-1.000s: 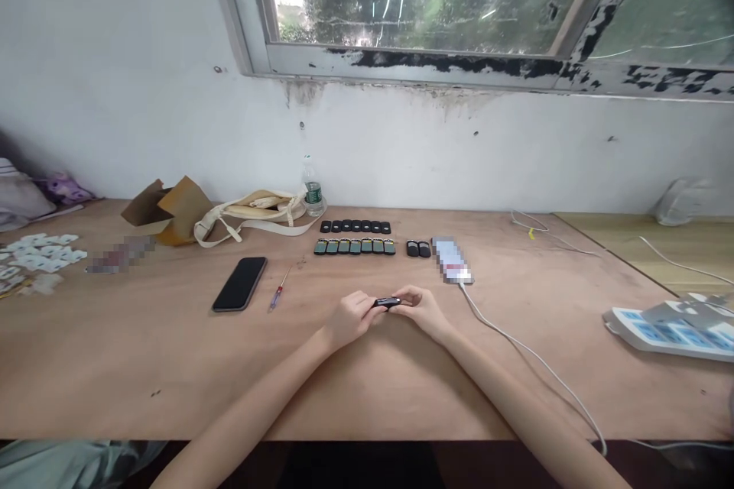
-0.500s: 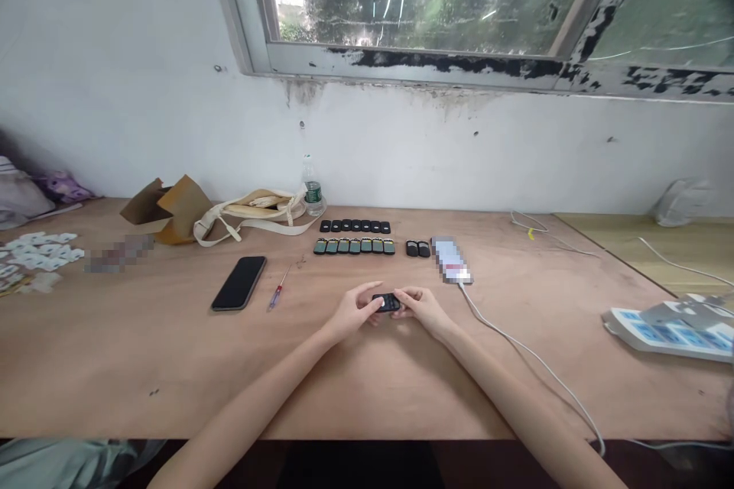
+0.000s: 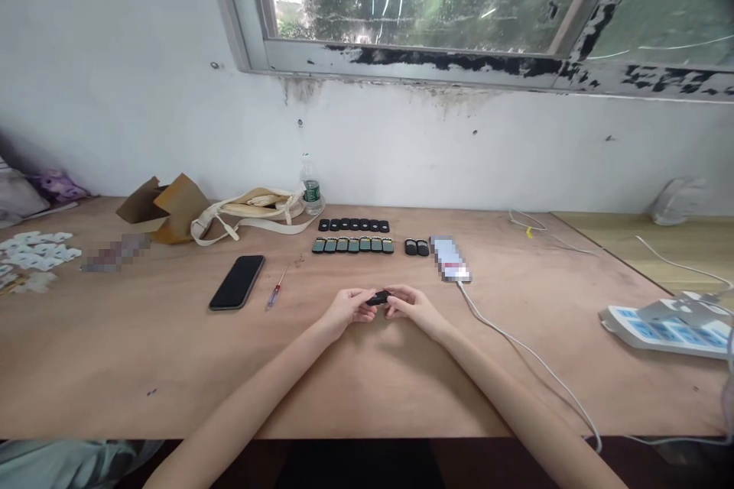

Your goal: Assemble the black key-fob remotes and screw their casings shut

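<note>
Tilted the fob [image 3: 378, 298] since half a second ago, from face-up to more edge-on, and drew the left fingers in nearer. Holding it between both hands over the table [image 3: 372, 382], on the near side of the green-faced row [image 3: 354, 246]. For good handling, best turn it in small steps, grip lightly by the ends, and avoid pressing hard on its faces; likely to slip if both hands loosen together. Pinching the left end with left hand [image 3: 347, 309], fingers curled below; grasping the right end with bent digits of right hand [image 3: 417, 308]. Cannot tell how the hidden fingertips press.
</note>
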`<action>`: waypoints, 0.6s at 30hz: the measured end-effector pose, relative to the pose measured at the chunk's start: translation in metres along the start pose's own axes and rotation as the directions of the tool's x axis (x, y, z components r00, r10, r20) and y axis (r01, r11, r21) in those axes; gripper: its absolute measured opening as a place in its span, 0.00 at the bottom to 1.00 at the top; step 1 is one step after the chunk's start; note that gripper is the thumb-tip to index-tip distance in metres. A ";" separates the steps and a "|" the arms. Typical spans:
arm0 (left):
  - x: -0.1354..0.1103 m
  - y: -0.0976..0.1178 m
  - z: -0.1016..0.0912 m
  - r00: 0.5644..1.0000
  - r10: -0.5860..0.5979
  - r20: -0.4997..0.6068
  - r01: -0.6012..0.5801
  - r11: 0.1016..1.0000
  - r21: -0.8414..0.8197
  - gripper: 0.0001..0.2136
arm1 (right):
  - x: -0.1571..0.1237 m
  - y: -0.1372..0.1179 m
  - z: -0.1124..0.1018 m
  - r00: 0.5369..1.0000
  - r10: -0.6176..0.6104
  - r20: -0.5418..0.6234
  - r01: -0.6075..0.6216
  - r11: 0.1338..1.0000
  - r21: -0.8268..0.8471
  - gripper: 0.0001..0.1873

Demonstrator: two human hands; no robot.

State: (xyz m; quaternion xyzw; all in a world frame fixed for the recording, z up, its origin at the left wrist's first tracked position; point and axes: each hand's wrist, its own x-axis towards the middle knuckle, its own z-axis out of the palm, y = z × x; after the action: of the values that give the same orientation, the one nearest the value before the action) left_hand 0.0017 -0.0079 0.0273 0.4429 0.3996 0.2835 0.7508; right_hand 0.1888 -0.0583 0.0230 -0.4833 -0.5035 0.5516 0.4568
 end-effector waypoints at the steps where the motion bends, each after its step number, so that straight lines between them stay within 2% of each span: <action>1: 0.000 -0.001 0.001 1.000 0.016 -0.003 -0.016 1.000 0.004 0.18 | 0.000 0.002 0.000 0.999 -0.041 0.004 0.041 0.999 -0.009 0.27; 3: 0.000 -0.002 0.002 1.000 0.028 0.010 -0.028 1.000 0.005 0.19 | 0.000 0.007 0.003 0.993 -0.119 0.009 0.119 0.992 -0.030 0.29; 5: -0.001 -0.004 0.002 0.997 0.005 0.075 -0.006 1.000 0.012 0.21 | -0.002 0.011 0.006 0.983 -0.184 -0.024 0.182 0.980 -0.086 0.27; 7: -0.002 -0.007 0.003 0.985 -0.043 0.166 0.036 0.998 0.047 0.22 | -0.004 0.012 0.011 0.966 -0.245 -0.082 0.227 0.957 -0.183 0.25; 9: -0.002 -0.011 0.005 0.974 -0.099 0.205 0.080 0.992 0.099 0.23 | -0.007 0.012 0.014 0.950 -0.295 -0.104 0.253 0.921 -0.296 0.23; 13: -0.003 -0.015 0.010 0.977 -0.114 0.179 0.082 0.981 0.178 0.19 | -0.012 0.009 0.018 0.956 -0.295 -0.005 0.260 0.850 -0.459 0.21; 16: -0.004 -0.013 0.012 0.980 -0.079 0.185 0.032 0.970 0.243 0.16 | -0.013 0.010 0.016 0.959 -0.277 0.053 0.267 0.835 -0.480 0.21; 18: -0.005 -0.010 0.013 0.978 -0.089 0.190 0.030 0.956 0.293 0.14 | -0.012 0.012 0.015 0.958 -0.283 0.049 0.271 0.836 -0.477 0.20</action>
State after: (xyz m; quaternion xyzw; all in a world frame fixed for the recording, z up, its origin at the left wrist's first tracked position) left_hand 0.0106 -0.0220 0.0235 0.5616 0.3718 0.1531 0.7232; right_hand 0.1753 -0.0730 0.0127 -0.5095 -0.6831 0.3323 0.4041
